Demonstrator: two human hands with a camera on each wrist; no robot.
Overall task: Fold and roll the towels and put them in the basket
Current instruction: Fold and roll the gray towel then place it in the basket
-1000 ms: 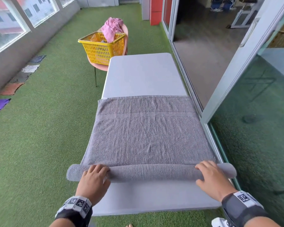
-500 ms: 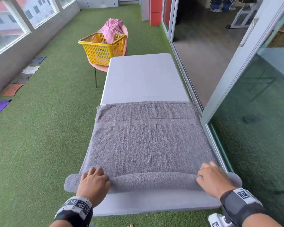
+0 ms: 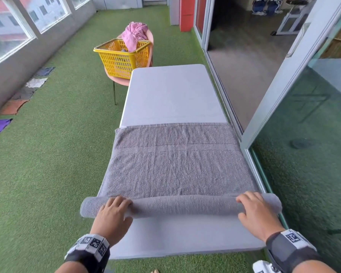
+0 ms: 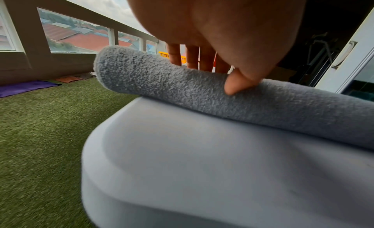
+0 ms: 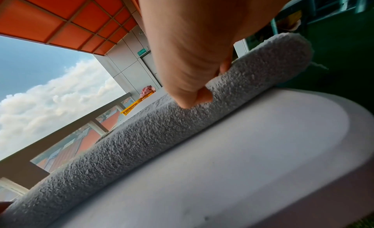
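**Both hands on a half-rolled grey towel**

A grey towel (image 3: 177, 166) lies across the near part of a long white table (image 3: 173, 95). Its near end is rolled into a tube, and the two ends of the tube stick out past the table sides. The rest of the towel is flat on the table, with its far edge about halfway along the top.

The left hand (image 3: 112, 215) rests on the left part of the roll. Its fingers (image 4: 192, 57) lie over the top of the roll and the thumb (image 4: 234, 84) presses on the near side, so the hand is closed around the cloth. The right hand (image 3: 258, 213) is on the right part of the roll in the same way, thumb (image 5: 194, 97) on the near side, fingers over the top.

Beyond the far end of the table stands a yellow basket (image 3: 124, 60) on a pink chair (image 3: 118, 79). A pink towel (image 3: 134, 35) hangs over the basket rim. Several cloths (image 3: 18, 99) lie on the green turf (image 3: 57, 174) by the left wall.
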